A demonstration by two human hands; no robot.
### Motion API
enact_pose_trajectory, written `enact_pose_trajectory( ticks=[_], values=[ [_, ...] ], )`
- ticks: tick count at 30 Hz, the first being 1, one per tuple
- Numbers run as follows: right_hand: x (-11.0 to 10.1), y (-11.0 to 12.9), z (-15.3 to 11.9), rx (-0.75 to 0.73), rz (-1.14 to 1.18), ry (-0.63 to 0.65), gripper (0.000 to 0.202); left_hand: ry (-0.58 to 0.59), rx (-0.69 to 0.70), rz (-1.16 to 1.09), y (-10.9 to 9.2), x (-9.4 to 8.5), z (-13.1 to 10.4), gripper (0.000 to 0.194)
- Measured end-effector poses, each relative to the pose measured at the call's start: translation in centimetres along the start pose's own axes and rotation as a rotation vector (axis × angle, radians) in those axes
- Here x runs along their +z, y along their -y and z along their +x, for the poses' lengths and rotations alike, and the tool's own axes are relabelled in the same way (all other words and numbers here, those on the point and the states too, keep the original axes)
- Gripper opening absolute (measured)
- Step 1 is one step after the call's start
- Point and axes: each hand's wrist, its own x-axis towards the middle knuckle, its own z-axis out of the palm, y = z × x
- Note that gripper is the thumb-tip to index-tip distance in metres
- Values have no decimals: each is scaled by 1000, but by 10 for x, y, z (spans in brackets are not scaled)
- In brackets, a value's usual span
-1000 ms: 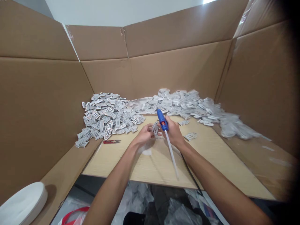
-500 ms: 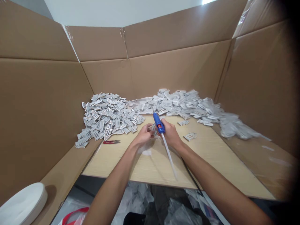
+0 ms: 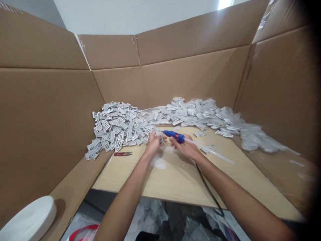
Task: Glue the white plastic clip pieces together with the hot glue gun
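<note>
In my right hand (image 3: 184,146) is a blue glue gun (image 3: 174,135), its fingers closed round the grip. A long translucent glue stick (image 3: 213,152) juts from the gun's back end toward the lower right. The nozzle points left, at a small grey-and-white flat piece (image 3: 159,134) with cut-out slots. My left hand (image 3: 153,144) pinches that piece upright; whether the nozzle touches it I cannot tell. Beyond the left hand lies a large heap of similar loose pieces (image 3: 120,125). Red thread snips (image 3: 122,154) rest on the board left of my hands.
Pieces in clear plastic bags (image 3: 200,112) are piled at the back right. A few loose pieces (image 3: 199,134) lie on the wooden board (image 3: 180,184). Cardboard walls (image 3: 193,77) surround the table. A white round roll (image 3: 30,217) stands front left; the gun's black cable (image 3: 208,187) runs off the front edge.
The glue gun has swung from pointing away from me to pointing left at the held piece. Its glue stick has swung to the right. My left hand has raised the piece into clearer view.
</note>
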Motion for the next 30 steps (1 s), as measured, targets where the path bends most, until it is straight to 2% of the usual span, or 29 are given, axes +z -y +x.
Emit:
enact_pose_trajectory(
  ticks=[4, 8, 15, 25, 30],
  values=[
    [1, 6, -1, -3, -9, 32, 44, 22, 24, -3, 2, 1, 2, 32],
    [0, 6, -1, 17, -3, 42, 45, 53, 67, 26, 5, 0, 4, 29],
    [1, -1, 1, 36, -2, 30, 46, 47, 73, 52, 4, -2, 4, 35],
    [1, -5, 5, 20, -38, 30, 43, 23, 80, 76, 1, -1, 1, 30],
    [1, -2, 2, -9, 21, 29, 40, 25, 196, 208, 8, -7, 3, 24]
  ],
)
